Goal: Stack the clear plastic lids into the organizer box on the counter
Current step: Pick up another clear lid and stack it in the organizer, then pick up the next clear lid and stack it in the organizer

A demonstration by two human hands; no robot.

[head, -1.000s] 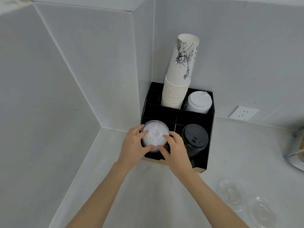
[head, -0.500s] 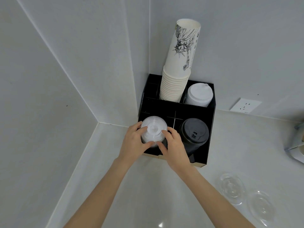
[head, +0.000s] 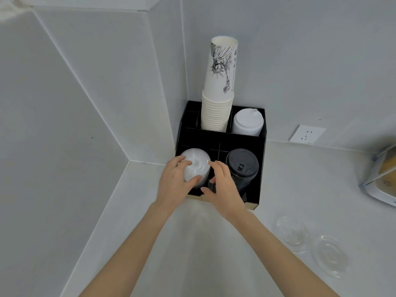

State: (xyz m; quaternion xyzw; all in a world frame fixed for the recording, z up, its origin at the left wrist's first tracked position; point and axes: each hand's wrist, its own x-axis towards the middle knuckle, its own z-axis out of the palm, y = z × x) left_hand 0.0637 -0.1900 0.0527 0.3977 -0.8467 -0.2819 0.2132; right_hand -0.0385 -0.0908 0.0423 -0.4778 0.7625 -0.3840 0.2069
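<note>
A black organizer box [head: 262,168] stands in the counter's corner. A stack of clear plastic lids [head: 196,163] sits in its front left compartment. My left hand [head: 174,183] wraps the stack's left side, with thumb and fingers touching it. My right hand [head: 222,187] hovers just right of the stack, fingers spread and apart from it. Two loose clear lids [head: 292,232] [head: 330,256] lie on the counter at the right.
In the box are a tall stack of white paper cups [head: 218,99], white lids [head: 247,123] and black lids [head: 242,166]. A wall socket [head: 307,133] is behind. A packet [head: 383,179] lies at the right edge. Walls close in on the left.
The lid stack has settled lower into the front left compartment. My right hand has come off the stack and opened; my left hand still holds it.
</note>
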